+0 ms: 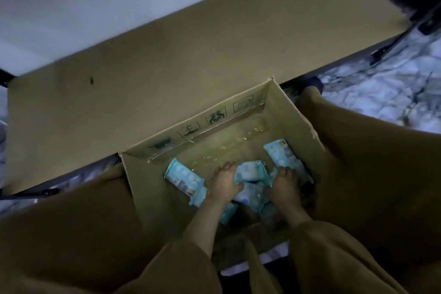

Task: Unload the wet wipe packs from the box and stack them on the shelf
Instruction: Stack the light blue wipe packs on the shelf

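A light blue middle wet wipe pack [249, 172] lies near the centre of an open cardboard box [143, 188], low in the frame. Two bare hands hold it from either end. The left hand [224, 182] covers the pack's left end, its fingers curled over the edge and the thumb pressed against the front. The right hand [285, 185] grips the right end with bent fingers; the picture is dim and blurred, so finer detail of the fingers is unclear.

More blue packs lie loose on the box floor: one tilted left pack [183, 180] just beside the left hand, one right pack [284, 155] leaning against the right wall, and several lower packs [250, 198] under and between the wrists. The far inner wall carries a row of printed handling symbols [202, 124].

Brown sleeves [334, 258] cover both forearms, and the same brown cloth fills the frame on both sides of the box.

Beyond the box, across the upper half, runs a low shelf [167, 55] lined with a plain cardboard sheet on a dark metal frame. A marble-patterned floor [381, 93] shows at the right.
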The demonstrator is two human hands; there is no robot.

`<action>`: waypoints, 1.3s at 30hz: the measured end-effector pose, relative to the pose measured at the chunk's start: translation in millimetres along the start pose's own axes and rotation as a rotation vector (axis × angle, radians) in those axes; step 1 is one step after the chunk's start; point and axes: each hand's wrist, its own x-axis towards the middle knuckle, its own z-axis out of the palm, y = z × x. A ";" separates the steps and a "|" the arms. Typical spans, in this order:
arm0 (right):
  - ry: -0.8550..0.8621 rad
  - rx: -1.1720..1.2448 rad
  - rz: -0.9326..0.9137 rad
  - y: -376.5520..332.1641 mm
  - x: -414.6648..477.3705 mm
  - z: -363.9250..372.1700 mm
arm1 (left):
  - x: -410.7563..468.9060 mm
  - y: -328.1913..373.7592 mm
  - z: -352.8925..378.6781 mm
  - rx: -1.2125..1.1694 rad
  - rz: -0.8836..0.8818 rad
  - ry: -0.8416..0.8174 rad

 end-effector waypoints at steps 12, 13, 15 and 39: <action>0.157 0.146 0.144 23.5 72.3 36.1 | 73.0 -31.9 36.1 -0.084 0.009 -0.074; 0.162 0.129 0.140 25.0 77.3 37.4 | 77.6 -33.4 38.4 -0.065 0.033 -0.094; 0.160 0.086 0.155 26.6 85.8 37.1 | 84.8 -35.9 42.1 0.002 0.081 -0.144; 0.045 -0.077 -0.251 13.8 97.7 21.9 | 93.9 -72.8 41.3 0.053 0.061 -0.047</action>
